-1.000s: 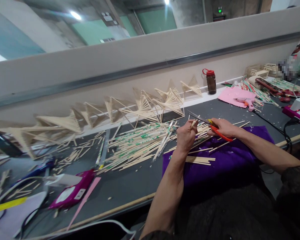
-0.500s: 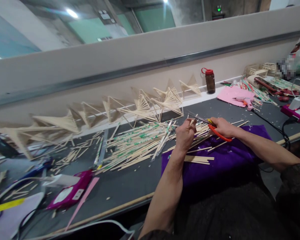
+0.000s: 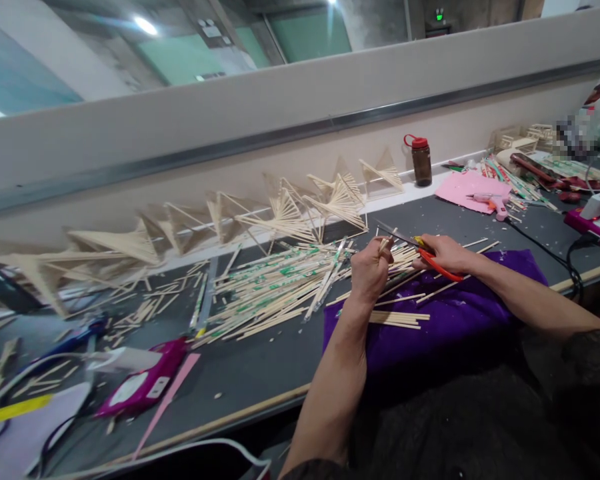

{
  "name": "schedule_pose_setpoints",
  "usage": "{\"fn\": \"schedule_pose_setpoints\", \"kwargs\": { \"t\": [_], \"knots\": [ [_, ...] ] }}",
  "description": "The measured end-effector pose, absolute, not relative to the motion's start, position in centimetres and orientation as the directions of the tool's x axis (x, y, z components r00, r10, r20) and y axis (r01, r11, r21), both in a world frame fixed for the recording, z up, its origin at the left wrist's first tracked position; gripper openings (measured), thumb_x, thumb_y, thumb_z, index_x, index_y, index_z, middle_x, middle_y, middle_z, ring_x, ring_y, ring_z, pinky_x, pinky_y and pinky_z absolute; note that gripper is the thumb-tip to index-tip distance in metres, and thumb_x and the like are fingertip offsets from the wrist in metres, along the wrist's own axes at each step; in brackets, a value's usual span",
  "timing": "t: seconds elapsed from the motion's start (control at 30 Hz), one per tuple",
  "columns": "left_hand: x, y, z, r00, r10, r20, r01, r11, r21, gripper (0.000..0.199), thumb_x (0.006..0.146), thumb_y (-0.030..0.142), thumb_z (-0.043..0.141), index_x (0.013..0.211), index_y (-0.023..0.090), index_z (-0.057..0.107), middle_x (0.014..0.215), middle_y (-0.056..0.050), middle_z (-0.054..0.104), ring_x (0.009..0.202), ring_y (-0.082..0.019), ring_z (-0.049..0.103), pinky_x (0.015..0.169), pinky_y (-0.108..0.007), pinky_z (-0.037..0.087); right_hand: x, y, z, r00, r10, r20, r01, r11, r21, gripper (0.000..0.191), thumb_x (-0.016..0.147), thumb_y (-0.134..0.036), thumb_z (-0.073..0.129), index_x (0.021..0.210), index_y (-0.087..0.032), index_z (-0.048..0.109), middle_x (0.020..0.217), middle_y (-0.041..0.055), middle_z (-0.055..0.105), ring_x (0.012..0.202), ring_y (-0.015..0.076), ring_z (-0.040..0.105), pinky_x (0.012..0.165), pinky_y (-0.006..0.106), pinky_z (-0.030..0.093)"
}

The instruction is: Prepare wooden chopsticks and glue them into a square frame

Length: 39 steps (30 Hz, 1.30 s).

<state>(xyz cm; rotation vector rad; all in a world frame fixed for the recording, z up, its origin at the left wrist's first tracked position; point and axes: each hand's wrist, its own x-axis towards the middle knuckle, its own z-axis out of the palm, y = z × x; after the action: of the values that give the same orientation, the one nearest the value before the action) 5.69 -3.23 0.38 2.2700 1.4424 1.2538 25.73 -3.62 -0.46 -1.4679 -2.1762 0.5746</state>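
My right hand (image 3: 445, 255) is closed around the red and yellow handles of a pair of scissors (image 3: 436, 265), whose blades point left toward my other hand. My left hand (image 3: 371, 265) is closed on a thin wooden stick (image 3: 384, 244), with its end near the blades. Whether the blades touch the stick I cannot tell. Below my hands lies a purple cloth (image 3: 473, 313), with several loose sticks (image 3: 397, 319) on it. To the left is a spread of wooden sticks (image 3: 275, 287), some in green-printed wrappers.
Fan-shaped stick models (image 3: 337, 203) stand along the wall beside a red-lidded bottle (image 3: 421, 163). A pink glue gun (image 3: 493, 202) rests on pink paper (image 3: 453, 187) at the right, its black cord trailing forward. Magenta power boxes (image 3: 145, 383) with cables sit on both sides.
Both hands, the stick and the scissors hold nearly the same position. The view has shifted only very slightly.
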Motion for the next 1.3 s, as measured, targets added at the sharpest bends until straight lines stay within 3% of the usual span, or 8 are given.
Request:
{"fn": "schedule_pose_setpoints", "kwargs": {
  "t": [0.17,0.47,0.7,0.87,1.17,1.3],
  "knots": [
    [5.59,-3.26,0.29,0.212,0.766,0.607,0.670,-0.566,0.480,0.031,0.090,0.029,0.041,0.067,0.019,0.060,0.069,-0.002,0.067,0.058,-0.012,0.060,0.064,-0.023,0.043,25.75,-3.90,-0.10,-0.337,0.934,0.121,0.754,0.344,-0.559,0.035,0.077,-0.052,0.058,0.088,-0.019,0.052,0.079,0.0018,0.059,0.066,0.0146,0.049,0.059,0.025,0.031],
    [5.77,-3.27,0.20,0.249,0.766,0.593,0.647,-0.587,0.487,0.033,0.090,0.028,0.041,0.065,0.018,0.061,0.069,-0.003,0.067,0.056,-0.012,0.059,0.062,-0.024,0.042,26.01,-4.03,0.31,-0.359,0.925,0.123,0.722,0.359,-0.591,0.035,0.076,-0.050,0.058,0.089,-0.018,0.052,0.081,0.0018,0.059,0.070,0.0149,0.049,0.062,0.025,0.032],
    [5.76,-3.28,0.14,0.218,0.804,0.553,0.642,-0.545,0.540,0.025,0.086,0.023,0.041,0.084,0.017,0.066,0.057,0.000,0.061,0.054,-0.014,0.057,0.062,-0.025,0.043,25.67,-4.19,0.10,-0.339,0.929,0.146,0.694,0.352,-0.627,0.025,0.074,-0.039,0.059,0.084,-0.018,0.051,0.075,-0.0003,0.056,0.065,0.0127,0.047,0.058,0.024,0.031],
    [5.79,-3.02,0.02,0.223,0.810,0.543,0.619,-0.547,0.563,0.025,0.085,0.022,0.040,0.082,0.018,0.065,0.057,0.000,0.060,0.055,-0.014,0.058,0.063,-0.025,0.044,25.56,-4.05,-0.23,-0.326,0.934,0.144,0.700,0.341,-0.628,0.019,0.074,-0.032,0.057,0.084,-0.017,0.051,0.074,0.0002,0.057,0.064,0.0128,0.047,0.057,0.023,0.031],
    [6.01,-3.35,0.40,0.151,0.830,0.537,0.608,-0.507,0.612,0.017,0.087,0.030,0.049,0.091,0.019,0.061,0.059,0.003,0.064,0.056,-0.013,0.060,0.061,-0.023,0.043,25.64,-3.75,-0.41,-0.312,0.936,0.164,0.696,0.343,-0.631,0.023,0.074,-0.038,0.058,0.083,-0.018,0.050,0.074,-0.0009,0.055,0.065,0.0129,0.047,0.058,0.024,0.031],
    [5.94,-3.28,0.23,0.162,0.804,0.572,0.624,-0.532,0.572,0.017,0.087,0.027,0.048,0.087,0.019,0.062,0.060,0.002,0.065,0.057,-0.013,0.061,0.060,-0.022,0.043,25.73,-3.63,-0.48,-0.321,0.936,0.143,0.713,0.339,-0.614,0.031,0.074,-0.046,0.060,0.084,-0.019,0.050,0.074,-0.0009,0.056,0.064,0.0134,0.047,0.058,0.024,0.031]
  ]
}}
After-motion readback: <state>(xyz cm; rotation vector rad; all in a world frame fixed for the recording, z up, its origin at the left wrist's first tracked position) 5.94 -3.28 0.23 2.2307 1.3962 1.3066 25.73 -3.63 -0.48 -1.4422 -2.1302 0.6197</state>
